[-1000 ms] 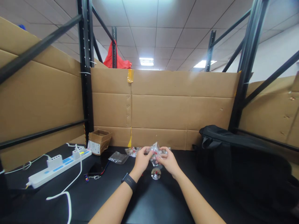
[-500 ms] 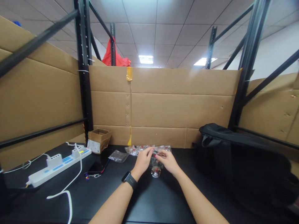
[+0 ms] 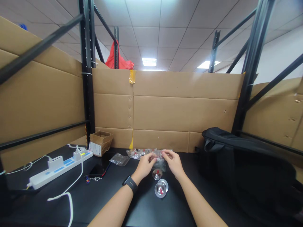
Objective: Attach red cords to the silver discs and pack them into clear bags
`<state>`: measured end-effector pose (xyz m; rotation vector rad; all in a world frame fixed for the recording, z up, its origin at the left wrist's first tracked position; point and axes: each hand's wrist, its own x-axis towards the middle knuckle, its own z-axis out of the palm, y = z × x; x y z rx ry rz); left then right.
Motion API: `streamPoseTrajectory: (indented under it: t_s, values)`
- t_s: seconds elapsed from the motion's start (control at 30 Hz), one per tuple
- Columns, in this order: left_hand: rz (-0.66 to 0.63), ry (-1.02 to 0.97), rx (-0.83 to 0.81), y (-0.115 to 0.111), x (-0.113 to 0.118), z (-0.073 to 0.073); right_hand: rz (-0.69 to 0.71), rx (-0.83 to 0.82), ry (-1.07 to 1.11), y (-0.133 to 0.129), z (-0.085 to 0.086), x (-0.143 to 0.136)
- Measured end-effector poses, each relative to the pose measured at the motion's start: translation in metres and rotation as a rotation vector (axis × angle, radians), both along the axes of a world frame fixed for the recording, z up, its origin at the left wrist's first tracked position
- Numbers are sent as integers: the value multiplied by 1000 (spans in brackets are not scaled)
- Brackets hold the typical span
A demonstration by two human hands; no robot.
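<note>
My left hand (image 3: 145,164), with a dark watch on its wrist, pinches the left side of a clear plastic bag (image 3: 160,164). On the bag's other side, my right hand (image 3: 173,161) has its fingers closed at the upper edge. A round clear piece with a red centre (image 3: 157,174) lies just below the bag. Nearer to me, another clear disc with a red part (image 3: 160,190) overlaps a clear disc (image 3: 165,183) on the black table. Behind my hands runs a row of bagged pieces with red parts (image 3: 133,153).
At the left are a white power strip (image 3: 59,168) with a cable, a dark phone (image 3: 96,170), a small cardboard box (image 3: 101,143) and a flat plastic bag (image 3: 120,159). A large black bag (image 3: 246,170) fills the right side. Cardboard panels (image 3: 165,113) stand behind.
Clear discs with a red part now lie on the table nearer to me. My hands have moved slightly apart around the plastic bag, and the view has shifted a little.
</note>
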<state>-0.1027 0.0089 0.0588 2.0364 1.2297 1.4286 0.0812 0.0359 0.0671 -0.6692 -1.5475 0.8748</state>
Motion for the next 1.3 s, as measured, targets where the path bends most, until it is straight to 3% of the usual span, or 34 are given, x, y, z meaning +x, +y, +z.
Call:
streamPoseTrajectory:
  t_s: [0.17, 0.23, 0.33, 0.43, 0.53, 0.63, 0.73, 0.83, 0.9, 1.03, 1.1, 1.2, 1.3]
  values:
    - [28, -201, 36, 4, -8, 7, 38, -33, -81, 2, -7, -1]
    - [101, -235, 52, 4, -18, 15, 46, -27, -161, 2, -10, -1]
    - [393, -109, 109, 2, -46, 26, 42, -14, -255, 2, -13, -1]
    - [636, 20, 139, 1, -89, 34, 19, -3, -281, 6, -15, 3]
    - [833, 61, 15, -1, -135, 35, -15, -6, -263, 10, -16, 8]
    - [983, 225, -158, -5, -163, 29, -31, -1, -271, 12, -18, 10]
    - [1122, 413, -167, -11, -162, 23, -33, 10, -289, 11, -18, 10]
    - [1273, 481, -53, -14, -139, 21, -54, 21, -292, 10, -17, 9]
    - [1218, 535, -1, -11, -119, 20, -72, 29, -293, 9, -16, 9]
    - [808, 737, 35, 4, -85, 10, -75, 46, -296, 8, -15, 9]
    - [679, 804, 29, 12, -75, 0, -70, 53, -296, 6, -15, 8]
    - [633, 838, -12, 22, -70, -13, -66, 64, -304, 5, -14, 8]
    - [586, 842, -56, 25, -74, -17, -54, 64, -324, 3, -12, 7]
